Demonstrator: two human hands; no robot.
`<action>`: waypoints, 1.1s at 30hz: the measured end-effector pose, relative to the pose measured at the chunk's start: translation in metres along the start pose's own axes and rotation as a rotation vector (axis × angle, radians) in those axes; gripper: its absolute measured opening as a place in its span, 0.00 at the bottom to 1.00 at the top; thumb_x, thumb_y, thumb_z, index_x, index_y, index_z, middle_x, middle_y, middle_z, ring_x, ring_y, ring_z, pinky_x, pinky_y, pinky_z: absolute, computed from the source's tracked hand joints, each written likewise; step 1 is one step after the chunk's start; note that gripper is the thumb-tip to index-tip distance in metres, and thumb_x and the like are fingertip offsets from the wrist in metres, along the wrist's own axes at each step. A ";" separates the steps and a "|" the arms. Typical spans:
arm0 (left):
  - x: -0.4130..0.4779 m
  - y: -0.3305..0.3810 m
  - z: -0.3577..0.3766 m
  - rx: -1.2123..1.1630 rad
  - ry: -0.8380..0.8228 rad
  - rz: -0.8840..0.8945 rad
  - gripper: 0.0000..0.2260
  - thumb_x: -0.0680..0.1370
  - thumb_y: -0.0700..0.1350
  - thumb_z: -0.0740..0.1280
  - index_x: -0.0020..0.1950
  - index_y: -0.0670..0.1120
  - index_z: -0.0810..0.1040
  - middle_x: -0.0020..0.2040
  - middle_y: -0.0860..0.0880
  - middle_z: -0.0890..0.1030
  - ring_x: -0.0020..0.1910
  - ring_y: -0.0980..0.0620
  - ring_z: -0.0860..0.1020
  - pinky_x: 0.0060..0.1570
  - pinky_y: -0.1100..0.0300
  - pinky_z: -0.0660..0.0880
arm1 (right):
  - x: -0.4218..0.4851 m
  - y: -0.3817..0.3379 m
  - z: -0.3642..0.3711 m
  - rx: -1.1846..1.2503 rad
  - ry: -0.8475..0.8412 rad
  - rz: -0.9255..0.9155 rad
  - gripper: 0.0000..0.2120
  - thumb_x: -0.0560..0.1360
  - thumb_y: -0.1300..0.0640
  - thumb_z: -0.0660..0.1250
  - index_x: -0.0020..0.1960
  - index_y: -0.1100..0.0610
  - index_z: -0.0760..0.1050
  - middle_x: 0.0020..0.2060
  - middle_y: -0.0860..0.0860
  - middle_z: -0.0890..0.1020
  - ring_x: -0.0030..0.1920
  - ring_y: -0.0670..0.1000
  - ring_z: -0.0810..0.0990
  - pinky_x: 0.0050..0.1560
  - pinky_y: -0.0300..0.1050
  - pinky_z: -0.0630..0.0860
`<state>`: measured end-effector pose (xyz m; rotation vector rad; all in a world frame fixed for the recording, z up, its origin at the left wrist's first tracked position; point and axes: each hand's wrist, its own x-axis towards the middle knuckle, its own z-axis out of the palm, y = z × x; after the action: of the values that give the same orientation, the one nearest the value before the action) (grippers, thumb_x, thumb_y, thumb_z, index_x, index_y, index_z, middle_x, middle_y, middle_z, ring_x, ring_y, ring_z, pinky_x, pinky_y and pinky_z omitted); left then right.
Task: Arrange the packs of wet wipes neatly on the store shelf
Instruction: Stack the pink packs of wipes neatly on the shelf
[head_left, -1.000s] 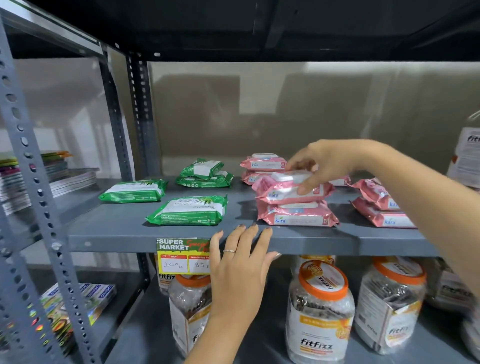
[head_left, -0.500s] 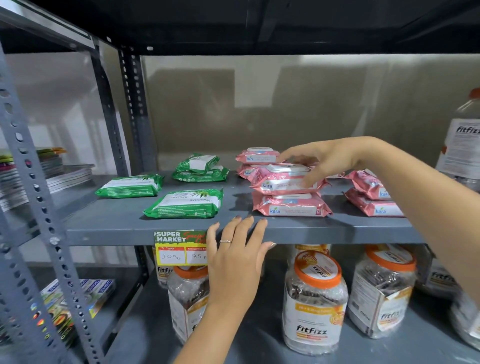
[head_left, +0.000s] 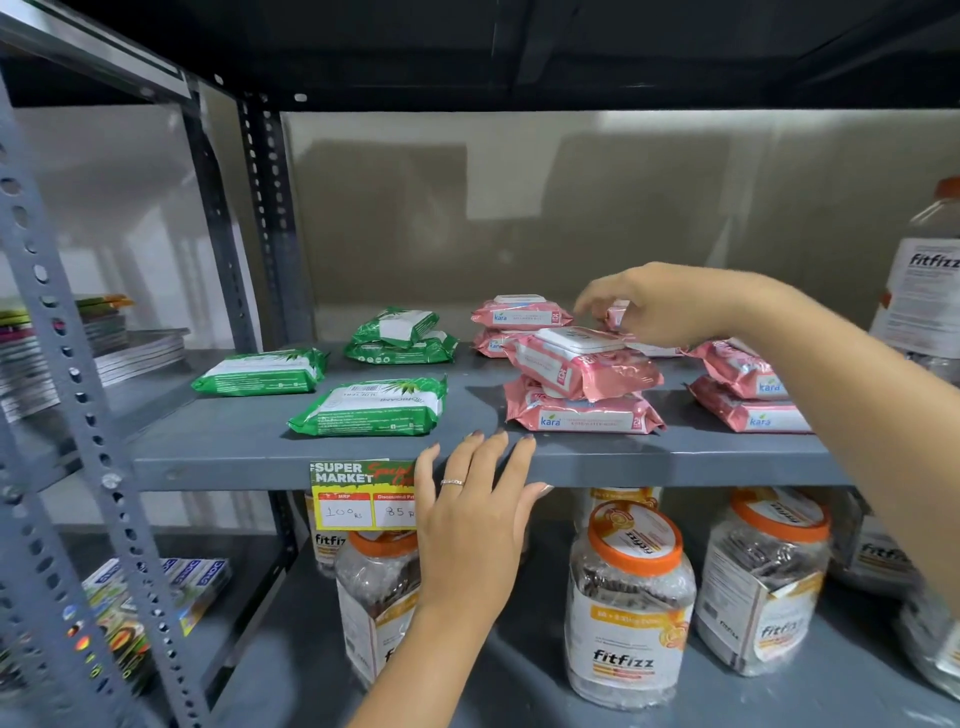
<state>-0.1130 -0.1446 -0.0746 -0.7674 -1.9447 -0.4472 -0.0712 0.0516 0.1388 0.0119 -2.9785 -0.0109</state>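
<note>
On the grey metal shelf (head_left: 228, 457), pink wet wipe packs sit in two-high stacks: a front stack (head_left: 582, 384) whose top pack lies skewed, a back stack (head_left: 519, 317), and a right stack (head_left: 748, 389). Green packs lie to the left: a front one (head_left: 371, 408), a left one (head_left: 262, 371), and a back pair (head_left: 400, 338). My right hand (head_left: 665, 309) hovers just behind the skewed top pack with fingers loosely apart, partly hiding another pink pack (head_left: 615, 314). Flat on the shelf's front edge rests my left hand (head_left: 472, 514), fingers spread.
A price label (head_left: 358, 493) hangs from the shelf edge. Fitfizz jars (head_left: 628, 603) line the lower shelf, and a tall bottle (head_left: 924, 280) stands at the far right of the wipes shelf. Stacked books (head_left: 98, 348) fill the neighbouring rack on the left.
My right hand has lifted off the top pink pack of the front stack and moved back; that pack now lies turned askew. My left hand stays on the shelf edge.
</note>
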 end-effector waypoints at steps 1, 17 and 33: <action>0.000 0.000 0.000 0.002 0.001 -0.001 0.16 0.79 0.55 0.63 0.62 0.50 0.78 0.58 0.50 0.80 0.61 0.47 0.76 0.65 0.45 0.64 | -0.002 0.004 -0.003 0.011 -0.061 -0.018 0.28 0.71 0.68 0.59 0.65 0.44 0.71 0.64 0.45 0.75 0.55 0.46 0.76 0.56 0.42 0.73; 0.001 0.001 0.000 0.019 0.003 -0.008 0.17 0.77 0.55 0.66 0.62 0.49 0.78 0.58 0.49 0.81 0.60 0.47 0.76 0.64 0.44 0.65 | 0.014 -0.007 0.013 0.035 0.052 -0.034 0.32 0.62 0.26 0.60 0.56 0.46 0.77 0.40 0.38 0.71 0.43 0.44 0.73 0.48 0.44 0.68; 0.002 0.002 -0.001 0.013 0.026 -0.006 0.17 0.78 0.55 0.60 0.61 0.49 0.79 0.57 0.49 0.81 0.59 0.47 0.77 0.64 0.44 0.65 | 0.016 0.004 0.014 0.131 -0.110 -0.025 0.35 0.65 0.37 0.71 0.69 0.40 0.64 0.60 0.45 0.69 0.61 0.50 0.69 0.61 0.48 0.69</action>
<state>-0.1111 -0.1431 -0.0724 -0.7440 -1.9242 -0.4464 -0.0894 0.0553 0.1273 0.0660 -3.0835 0.1863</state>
